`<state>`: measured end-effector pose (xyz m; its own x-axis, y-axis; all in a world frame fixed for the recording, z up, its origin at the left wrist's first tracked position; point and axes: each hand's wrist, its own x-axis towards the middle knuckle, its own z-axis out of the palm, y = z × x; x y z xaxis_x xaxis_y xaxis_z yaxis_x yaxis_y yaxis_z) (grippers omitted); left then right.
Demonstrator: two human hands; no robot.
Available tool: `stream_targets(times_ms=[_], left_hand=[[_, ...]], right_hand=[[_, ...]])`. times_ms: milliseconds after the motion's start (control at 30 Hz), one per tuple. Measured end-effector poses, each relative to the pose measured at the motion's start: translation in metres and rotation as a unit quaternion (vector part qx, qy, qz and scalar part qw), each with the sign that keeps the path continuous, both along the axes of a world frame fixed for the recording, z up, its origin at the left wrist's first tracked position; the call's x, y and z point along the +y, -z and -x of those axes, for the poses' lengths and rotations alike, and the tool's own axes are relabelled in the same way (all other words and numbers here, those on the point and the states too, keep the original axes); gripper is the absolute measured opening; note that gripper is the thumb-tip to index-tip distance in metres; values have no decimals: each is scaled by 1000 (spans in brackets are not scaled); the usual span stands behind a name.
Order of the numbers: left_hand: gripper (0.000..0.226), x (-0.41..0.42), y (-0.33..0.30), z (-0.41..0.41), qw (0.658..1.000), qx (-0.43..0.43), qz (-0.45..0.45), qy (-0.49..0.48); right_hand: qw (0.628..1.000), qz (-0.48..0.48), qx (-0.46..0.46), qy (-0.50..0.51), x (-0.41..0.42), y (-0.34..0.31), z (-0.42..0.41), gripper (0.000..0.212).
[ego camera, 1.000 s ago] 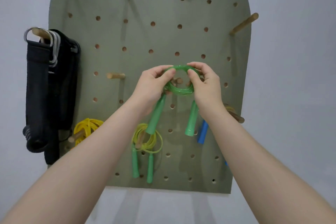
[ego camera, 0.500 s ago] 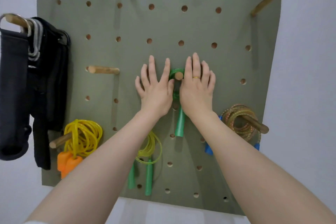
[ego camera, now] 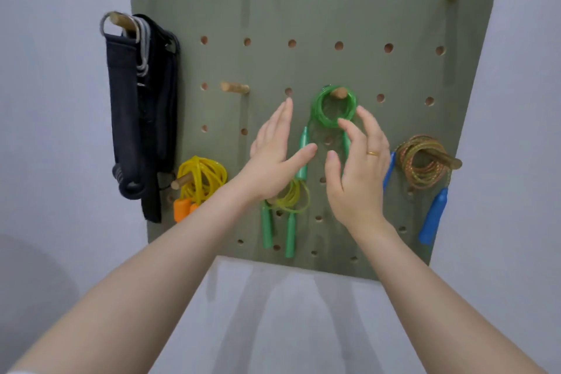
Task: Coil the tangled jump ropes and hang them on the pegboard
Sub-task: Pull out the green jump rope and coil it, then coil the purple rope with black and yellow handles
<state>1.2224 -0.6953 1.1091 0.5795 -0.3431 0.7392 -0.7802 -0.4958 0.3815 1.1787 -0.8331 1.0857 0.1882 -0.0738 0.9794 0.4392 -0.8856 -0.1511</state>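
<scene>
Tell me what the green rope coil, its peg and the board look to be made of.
Green rope coil: glossy, translucent plastic, likely PVC; light glints along its strands.
Peg: bare wood, judging by its tan, matte round end.
Pegboard: probably painted wood or fibreboard; flat olive finish, with tan showing inside the drilled holes.

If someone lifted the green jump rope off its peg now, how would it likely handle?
The green jump rope would probably be floppy: its coil hangs loose from the peg, nothing visibly binding it, so it may unwind. Its glossy cord looks slippery. The handles dangle freely and would likely swing.
</scene>
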Motion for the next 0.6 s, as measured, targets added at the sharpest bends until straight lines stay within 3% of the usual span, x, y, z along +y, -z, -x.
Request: stream_targets(times_ms=[100,167,233,300,400,600], left_hand=[[81,41,35,24,999,29,-25,-6],[69,82,70,42,997,68,-47,10],[43,135,115,67,988,140,-64,-5],[37,198,168,103,968,228,-87,-60],[44,305,252,176,900,371,-155,-169],[37,452,343,358,748,561,-75,-348]], right_hand=[[992,86,36,-81,46,30,13,23],[968,131,152,-149,84,55,22,26],[927,171,283,-176,128,85,29,27],[864,243,395,-194,175,124,37,24],[745,345,513,-252,257,193,56,26],[520,523,573,-357,417,315,130,25]])
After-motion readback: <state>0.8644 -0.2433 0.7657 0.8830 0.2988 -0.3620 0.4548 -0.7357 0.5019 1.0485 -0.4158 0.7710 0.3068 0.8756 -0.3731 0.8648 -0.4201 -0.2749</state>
